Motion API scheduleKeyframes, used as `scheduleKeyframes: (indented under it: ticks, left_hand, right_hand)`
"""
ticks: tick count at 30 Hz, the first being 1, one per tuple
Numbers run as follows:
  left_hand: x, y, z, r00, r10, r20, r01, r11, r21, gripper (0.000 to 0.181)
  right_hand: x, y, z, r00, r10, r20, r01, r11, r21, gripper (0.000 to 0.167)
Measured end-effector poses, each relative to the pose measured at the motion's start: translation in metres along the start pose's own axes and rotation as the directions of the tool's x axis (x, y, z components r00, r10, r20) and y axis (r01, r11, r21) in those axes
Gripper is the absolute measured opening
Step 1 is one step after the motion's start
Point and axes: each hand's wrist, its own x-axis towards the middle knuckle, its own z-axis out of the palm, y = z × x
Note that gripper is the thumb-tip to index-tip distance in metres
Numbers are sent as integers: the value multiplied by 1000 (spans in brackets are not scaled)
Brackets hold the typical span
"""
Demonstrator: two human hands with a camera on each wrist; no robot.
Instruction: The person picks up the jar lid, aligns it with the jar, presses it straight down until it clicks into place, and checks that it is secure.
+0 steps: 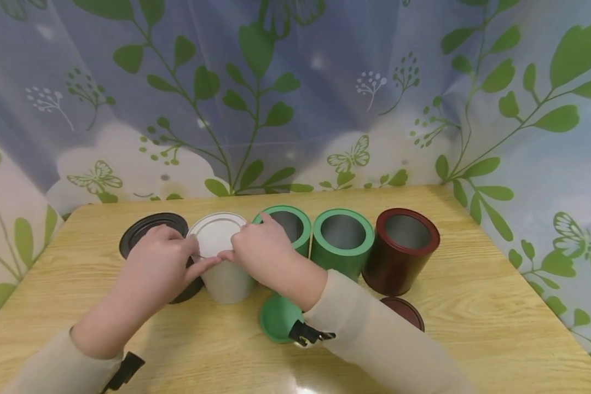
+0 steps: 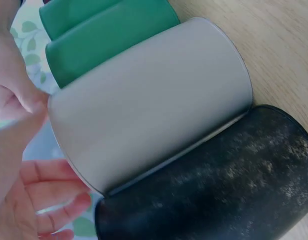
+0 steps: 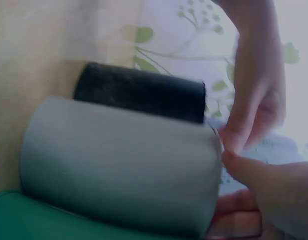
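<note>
A white can (image 1: pixel 227 284) stands in the row with its white lid (image 1: pixel 219 232) on top. My left hand (image 1: pixel 160 262) grips the lid's edge at the left, its thumb at the near rim. At the right, my right hand (image 1: pixel 266 246) holds the same edge, and the two thumbs nearly meet at the front. The left wrist view shows the left thumb at the rim and the left fingers (image 2: pixel 59 190) beyond it. In the right wrist view, the right thumb (image 3: pixel 248 170) presses at the rim. Part of the lid is hidden by the hands.
Left of the white can stands a black can (image 1: pixel 189 293), partly behind my left hand. To its right are two open green cans (image 1: pixel 342 257) and an open dark red can (image 1: pixel 399 265). A green lid (image 1: pixel 278 317) and a dark red lid (image 1: pixel 406 312) lie on the wooden table (image 1: pixel 473 328).
</note>
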Motion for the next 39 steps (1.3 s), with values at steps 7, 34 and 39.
scheduleKeyframes:
  ticks: [7, 34, 39]
  left_hand:
    - [2, 3, 8, 983, 165, -81, -156, 982, 107, 52]
    - [-17, 27, -5, 998, 42, -46, -35, 989, 143, 45]
    - [-21, 39, -3, 994, 98, -45, -96, 994, 44, 57]
  right_hand:
    - [-10, -9, 14, 972, -101, -211, 48, 968, -245, 49]
    - [-57, 10, 32, 964, -206, -170, 217, 975, 47, 63]
    - [-73, 19, 31, 946, -272, -177, 288, 955, 75, 60]
